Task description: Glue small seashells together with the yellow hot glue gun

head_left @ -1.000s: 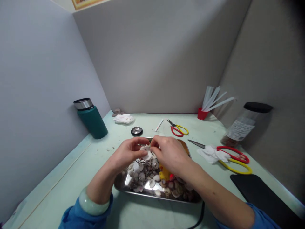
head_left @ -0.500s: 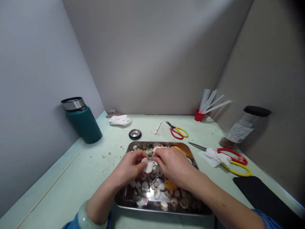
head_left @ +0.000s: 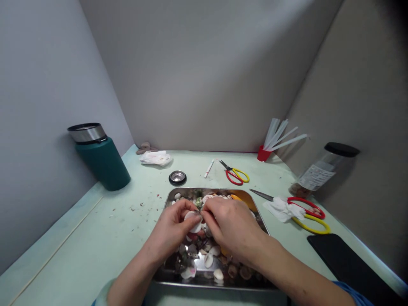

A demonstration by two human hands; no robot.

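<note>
A steel tray [head_left: 169, 199] full of small seashells lies in front of me on the pale green table. Both hands hover over its middle. My left hand [head_left: 173, 228] pinches a white shell [head_left: 192, 218] between thumb and fingers. My right hand [head_left: 231, 225] is closed too, its fingertips meeting the same shell from the right. More shells [head_left: 208, 260] and an orange piece [head_left: 236, 197] lie loose in the tray under the hands.
A green flask [head_left: 100, 157] stands at the left, its small lid [head_left: 177, 177] near the tray. Behind and right lie small scissors [head_left: 234, 175], large scissors [head_left: 306, 213] on tissue, a red cup of white sticks [head_left: 263, 154], a jar [head_left: 320, 173] and a black pad [head_left: 349, 264].
The view has tipped and shifted, so the tray shows more fully. Both hands stayed together on the white shell, drawing slightly nearer to me over the tray.
</note>
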